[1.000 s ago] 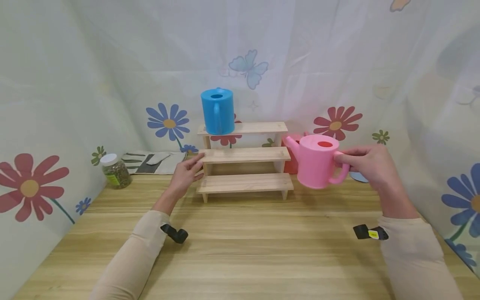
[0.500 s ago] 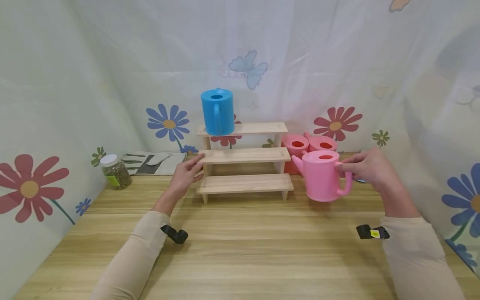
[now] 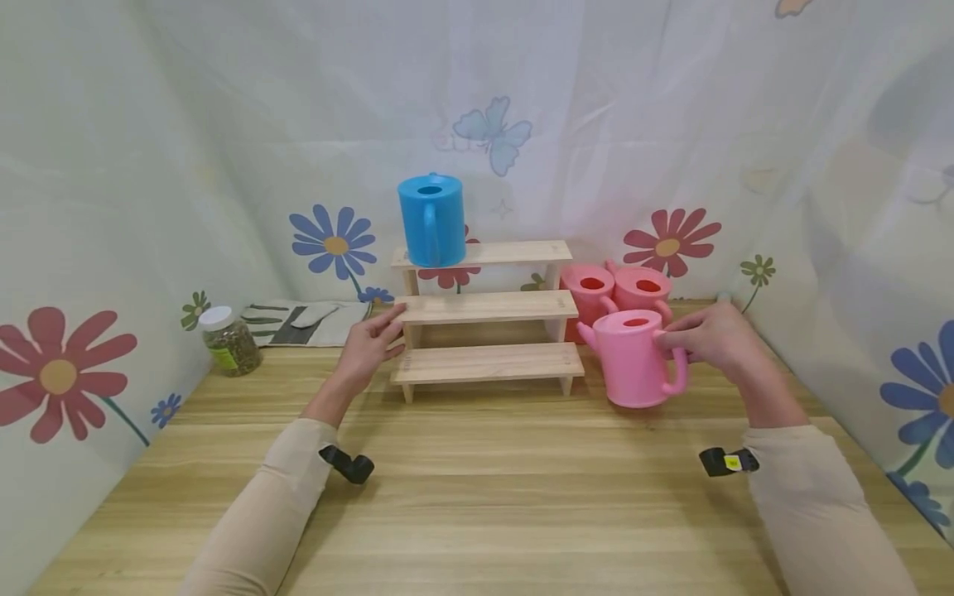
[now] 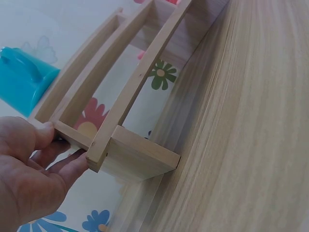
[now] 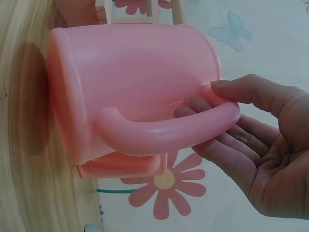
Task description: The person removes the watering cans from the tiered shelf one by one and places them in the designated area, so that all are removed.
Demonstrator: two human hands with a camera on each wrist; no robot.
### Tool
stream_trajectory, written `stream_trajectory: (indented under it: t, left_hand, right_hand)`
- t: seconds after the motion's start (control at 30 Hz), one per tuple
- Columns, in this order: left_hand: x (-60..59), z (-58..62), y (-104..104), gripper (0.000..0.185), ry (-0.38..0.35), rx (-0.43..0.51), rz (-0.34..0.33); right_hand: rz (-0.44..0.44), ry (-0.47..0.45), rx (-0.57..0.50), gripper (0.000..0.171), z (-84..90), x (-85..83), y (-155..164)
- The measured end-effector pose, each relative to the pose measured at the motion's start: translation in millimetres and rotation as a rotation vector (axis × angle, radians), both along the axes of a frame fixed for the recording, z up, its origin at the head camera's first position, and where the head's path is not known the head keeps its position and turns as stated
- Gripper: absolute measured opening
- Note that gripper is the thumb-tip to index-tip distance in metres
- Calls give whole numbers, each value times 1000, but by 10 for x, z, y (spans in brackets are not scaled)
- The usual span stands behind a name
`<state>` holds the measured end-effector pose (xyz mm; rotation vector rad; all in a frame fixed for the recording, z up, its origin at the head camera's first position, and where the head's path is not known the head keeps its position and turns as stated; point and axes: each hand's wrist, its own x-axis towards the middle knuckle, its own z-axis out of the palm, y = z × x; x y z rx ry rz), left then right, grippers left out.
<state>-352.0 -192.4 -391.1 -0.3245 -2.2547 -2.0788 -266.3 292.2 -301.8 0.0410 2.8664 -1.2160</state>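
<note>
My left hand point(image 3: 368, 348) holds the left end of a three-tier wooden shelf stand point(image 3: 488, 362); in the left wrist view the fingers point(image 4: 72, 166) lie against its side piece. On the top tier, toward the left, stands a blue watering can point(image 3: 434, 222) with its handle facing me. Right of the stand, my right hand point(image 3: 711, 335) grips the upper handle of a pink watering can point(image 3: 632, 368). That can leans slightly, spout to the left. A shadow lies beside its base in the right wrist view; contact with the table is unclear.
Two more pinkish-red watering cans, one on the left point(image 3: 587, 290) and one on the right point(image 3: 643, 285), stand close behind the held can. At the back left are a lidded jar point(image 3: 233, 343) and gloves point(image 3: 309, 321). A flowered curtain point(image 3: 671, 124) hangs behind the table point(image 3: 477, 497).
My right hand has lowered the pink watering can toward the table, then shifted it slightly left. The two cans behind it have come into view. The left hand and stand have stayed put.
</note>
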Motion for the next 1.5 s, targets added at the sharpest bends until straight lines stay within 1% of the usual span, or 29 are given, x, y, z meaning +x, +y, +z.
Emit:
stream_trajectory:
  t: [0.27,0.47,0.57,0.7,0.9,1.13,1.5]
  left_hand:
    - [-11,0,2,40,7,-1,-20]
    - [18,25,2,41,-1,1,-28]
    - [31,35,5,41,-2,1,-29]
    - [38,41,8,41,0,2,-28]
    - [26,39,-5,41,8,7,-36]
    - [6,30,-5,41,9,15,-45]
    - [15,25,-14,41,6,0,-41]
  right_hand:
    - [20,-10,25,44,-23,2,-6]
    - [64,-97,102,28,9,21,-58]
    - [85,-115,93,26,0,18,-96]
    - [82,-123,86,26,-31,1,-133]
    - [79,-110,91,24,-82,-25,-189]
    - [102,-84,92,24,-157,-53,-246]
    - [79,-91,92,25,-170,-67,-273]
